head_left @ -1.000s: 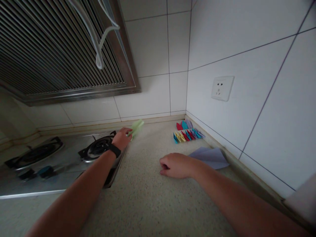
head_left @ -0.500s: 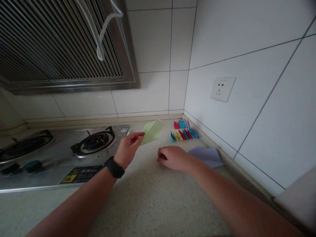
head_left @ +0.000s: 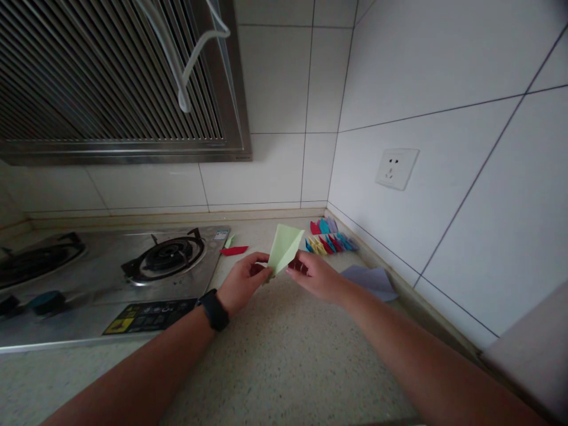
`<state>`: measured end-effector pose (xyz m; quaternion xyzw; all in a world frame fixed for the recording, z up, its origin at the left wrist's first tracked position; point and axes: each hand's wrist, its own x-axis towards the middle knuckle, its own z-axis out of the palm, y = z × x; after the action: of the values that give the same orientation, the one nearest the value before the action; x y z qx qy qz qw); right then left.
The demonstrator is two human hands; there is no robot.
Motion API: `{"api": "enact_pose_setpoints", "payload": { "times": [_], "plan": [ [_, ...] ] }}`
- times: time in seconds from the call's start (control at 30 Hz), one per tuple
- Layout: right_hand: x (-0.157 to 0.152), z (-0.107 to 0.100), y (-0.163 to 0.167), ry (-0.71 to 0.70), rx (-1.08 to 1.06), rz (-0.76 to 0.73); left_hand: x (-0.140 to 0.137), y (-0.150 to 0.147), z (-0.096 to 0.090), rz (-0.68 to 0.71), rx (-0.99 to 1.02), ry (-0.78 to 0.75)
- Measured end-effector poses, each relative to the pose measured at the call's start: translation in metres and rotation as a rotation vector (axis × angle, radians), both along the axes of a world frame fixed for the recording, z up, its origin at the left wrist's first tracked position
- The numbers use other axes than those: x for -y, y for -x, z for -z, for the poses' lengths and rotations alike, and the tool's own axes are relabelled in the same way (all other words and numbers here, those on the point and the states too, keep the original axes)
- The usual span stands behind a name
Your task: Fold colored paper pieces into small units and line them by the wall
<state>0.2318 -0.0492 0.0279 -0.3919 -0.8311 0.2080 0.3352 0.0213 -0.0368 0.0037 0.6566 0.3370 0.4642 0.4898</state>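
A pale green sheet of paper (head_left: 284, 247), creased and partly folded, is held up above the counter. My left hand (head_left: 247, 279), with a black watch on its wrist, pinches the paper's lower left edge between thumb and fingers. At the paper's lower right edge, my right hand (head_left: 313, 273) has its fingers curled against it, with the fingertips partly hidden. Lilac paper (head_left: 370, 280) lies on the counter beyond my right wrist. To the left of the green sheet lie a red folded paper piece (head_left: 234, 251) and a small green one (head_left: 229, 241).
Rows of colourful folded paper pieces (head_left: 331, 243) stand in the back corner. A gas stove (head_left: 177, 278) takes up the left side, under a range hood (head_left: 133, 157) with a hanging white cable (head_left: 184, 97). A wall socket (head_left: 397, 168) is on the right.
My left hand has brought the green paper right and nearer, turning it more upright. My right hand has come up to its right edge. The red piece now shows.
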Motion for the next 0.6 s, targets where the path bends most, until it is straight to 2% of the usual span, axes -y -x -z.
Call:
{"api": "enact_pose_setpoints", "payload": {
  "times": [0.13,0.23,0.3,0.47,0.6],
  "plan": [
    [-0.001,0.000,-0.001,-0.001,-0.013,-0.045,0.006,-0.001,-0.006,0.113,0.157,0.210],
    [-0.005,0.000,-0.002,0.041,-0.044,0.001,0.011,-0.002,-0.007,0.166,0.252,0.346],
    [-0.005,0.001,-0.002,0.114,-0.063,0.000,0.012,-0.003,-0.007,0.194,0.265,0.390],
    [0.001,0.001,0.002,0.241,-0.126,-0.149,0.012,-0.005,-0.002,0.252,0.224,0.451],
    [0.002,0.002,0.005,0.288,-0.157,-0.121,0.011,-0.005,0.001,0.232,0.230,0.443]
  ]
}}
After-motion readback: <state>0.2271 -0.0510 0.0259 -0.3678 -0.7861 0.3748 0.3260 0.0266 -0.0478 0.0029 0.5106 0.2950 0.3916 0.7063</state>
